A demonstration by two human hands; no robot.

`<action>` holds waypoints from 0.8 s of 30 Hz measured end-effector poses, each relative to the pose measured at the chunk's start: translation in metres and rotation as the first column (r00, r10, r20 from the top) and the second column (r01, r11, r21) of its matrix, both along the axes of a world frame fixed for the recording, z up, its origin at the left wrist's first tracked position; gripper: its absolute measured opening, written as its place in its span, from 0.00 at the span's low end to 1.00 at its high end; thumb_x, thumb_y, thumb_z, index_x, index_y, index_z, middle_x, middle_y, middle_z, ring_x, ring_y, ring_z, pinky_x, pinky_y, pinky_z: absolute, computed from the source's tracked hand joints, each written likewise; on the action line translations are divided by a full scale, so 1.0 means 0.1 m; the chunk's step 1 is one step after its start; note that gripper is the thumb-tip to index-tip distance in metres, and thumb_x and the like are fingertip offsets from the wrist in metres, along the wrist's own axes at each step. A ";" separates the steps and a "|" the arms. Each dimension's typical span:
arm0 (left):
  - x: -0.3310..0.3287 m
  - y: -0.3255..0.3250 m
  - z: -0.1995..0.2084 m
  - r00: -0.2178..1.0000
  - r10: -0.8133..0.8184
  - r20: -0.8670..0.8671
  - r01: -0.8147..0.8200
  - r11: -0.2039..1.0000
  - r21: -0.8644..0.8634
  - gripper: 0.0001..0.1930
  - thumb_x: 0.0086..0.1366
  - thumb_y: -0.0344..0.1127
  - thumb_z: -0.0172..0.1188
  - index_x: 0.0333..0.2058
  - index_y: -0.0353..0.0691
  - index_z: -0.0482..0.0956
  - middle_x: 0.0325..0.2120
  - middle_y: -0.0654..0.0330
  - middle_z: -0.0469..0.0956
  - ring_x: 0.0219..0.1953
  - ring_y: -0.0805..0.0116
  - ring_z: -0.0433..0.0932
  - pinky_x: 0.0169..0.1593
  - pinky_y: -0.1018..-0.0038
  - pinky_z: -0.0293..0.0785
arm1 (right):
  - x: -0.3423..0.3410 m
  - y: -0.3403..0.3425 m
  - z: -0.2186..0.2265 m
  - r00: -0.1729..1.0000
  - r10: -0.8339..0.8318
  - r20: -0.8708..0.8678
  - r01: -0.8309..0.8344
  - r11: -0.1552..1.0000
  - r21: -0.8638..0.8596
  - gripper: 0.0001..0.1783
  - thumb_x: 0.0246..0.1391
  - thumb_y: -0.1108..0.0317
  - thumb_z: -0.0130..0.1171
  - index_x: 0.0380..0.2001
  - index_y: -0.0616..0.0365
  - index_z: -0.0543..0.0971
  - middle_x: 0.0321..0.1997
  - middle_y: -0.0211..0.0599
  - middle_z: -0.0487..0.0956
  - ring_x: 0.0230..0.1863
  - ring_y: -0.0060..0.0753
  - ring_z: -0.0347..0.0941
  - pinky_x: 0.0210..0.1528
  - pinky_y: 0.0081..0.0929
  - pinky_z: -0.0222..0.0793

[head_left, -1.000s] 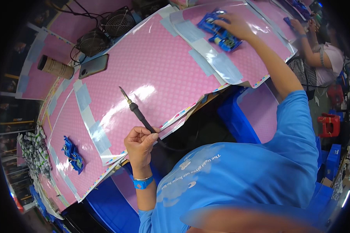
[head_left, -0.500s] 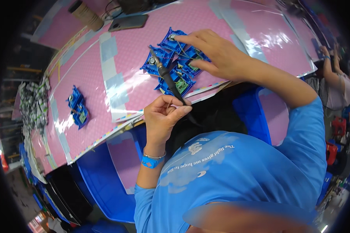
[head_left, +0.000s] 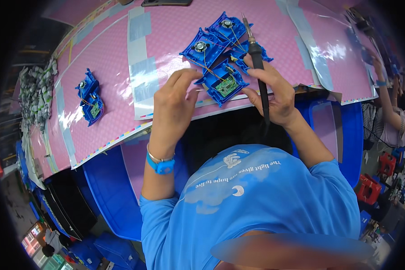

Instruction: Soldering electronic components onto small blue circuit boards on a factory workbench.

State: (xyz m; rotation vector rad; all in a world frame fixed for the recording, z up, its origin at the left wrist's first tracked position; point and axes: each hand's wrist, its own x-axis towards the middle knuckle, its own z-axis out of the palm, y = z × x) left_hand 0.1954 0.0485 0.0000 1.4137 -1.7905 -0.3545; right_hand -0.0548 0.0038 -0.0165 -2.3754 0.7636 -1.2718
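Observation:
A soldering iron (head_left: 259,67) with a black handle is in my right hand (head_left: 276,99), its bare metal tip pointing away over the table. The right fingers curl beside the blue plastic housings. My left hand (head_left: 171,101) is at the near left of these parts, fingers bent, with a thin pale wire (head_left: 200,90) sticking out by the thumb. Between the hands lies a housing half with a green circuit board (head_left: 227,85). Thin wires join it to a half with a round speaker (head_left: 200,46). Behind is a second speaker half (head_left: 227,24); another blue half (head_left: 243,56) is partly hidden by the right hand.
Another pair of wired blue housing halves (head_left: 90,96) lies to the left on the pink table cover (head_left: 112,85). A heap of grey-white bundles (head_left: 33,92) sits at the far left edge. A phone (head_left: 166,2) lies at the back. Blue bins (head_left: 110,198) stand below the table's edge.
The soldering iron has passed from my left hand to my right. My right hand has drawn back toward me. The blue housings have been shifted and turned, the circuit board half now nearest.

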 end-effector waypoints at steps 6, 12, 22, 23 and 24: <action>0.01 -0.28 -0.14 0.986 -0.164 -0.030 0.164 0.986 0.022 0.20 0.50 0.17 0.69 0.42 0.40 0.83 0.45 0.60 0.85 0.27 0.70 0.78 0.31 0.75 0.75 | 0.01 -0.12 -0.05 0.994 0.070 -0.079 -0.072 0.997 -0.027 0.33 0.44 0.77 0.76 0.55 0.60 0.74 0.61 0.57 0.78 0.65 0.57 0.73 0.69 0.49 0.64; -0.06 -0.19 -0.12 0.982 -0.189 -0.002 0.189 0.982 0.020 0.20 0.50 0.18 0.69 0.43 0.40 0.83 0.43 0.58 0.85 0.29 0.65 0.80 0.32 0.74 0.76 | -0.10 -0.19 -0.12 0.996 0.037 -0.082 -0.039 0.999 -0.023 0.32 0.45 0.78 0.74 0.54 0.58 0.74 0.60 0.58 0.79 0.64 0.55 0.75 0.68 0.52 0.66; -0.18 0.47 -0.13 0.801 0.334 -0.498 -0.137 0.910 0.390 0.15 0.58 0.21 0.70 0.45 0.34 0.83 0.31 0.69 0.77 0.24 0.87 0.64 0.24 0.85 0.53 | -0.06 -0.09 -0.20 0.991 0.124 -0.052 -0.127 0.990 -0.066 0.28 0.48 0.82 0.71 0.53 0.60 0.74 0.55 0.59 0.81 0.59 0.55 0.79 0.64 0.53 0.70; -0.17 0.46 -0.14 0.797 0.344 -0.496 -0.148 0.908 0.392 0.15 0.58 0.21 0.70 0.45 0.34 0.83 0.31 0.69 0.77 0.24 0.87 0.64 0.24 0.85 0.53 | -0.05 -0.09 -0.20 0.991 0.126 -0.053 -0.130 0.989 -0.075 0.28 0.48 0.82 0.70 0.53 0.60 0.74 0.54 0.59 0.81 0.59 0.55 0.79 0.63 0.53 0.71; -0.15 0.45 -0.15 0.634 0.331 -0.699 -0.047 0.919 0.392 0.16 0.59 0.22 0.69 0.47 0.33 0.83 0.30 0.69 0.75 0.24 0.86 0.64 0.24 0.84 0.54 | -0.03 -0.08 -0.20 0.990 0.127 -0.054 -0.131 0.988 -0.086 0.28 0.48 0.83 0.70 0.52 0.61 0.74 0.54 0.60 0.81 0.59 0.55 0.79 0.62 0.53 0.72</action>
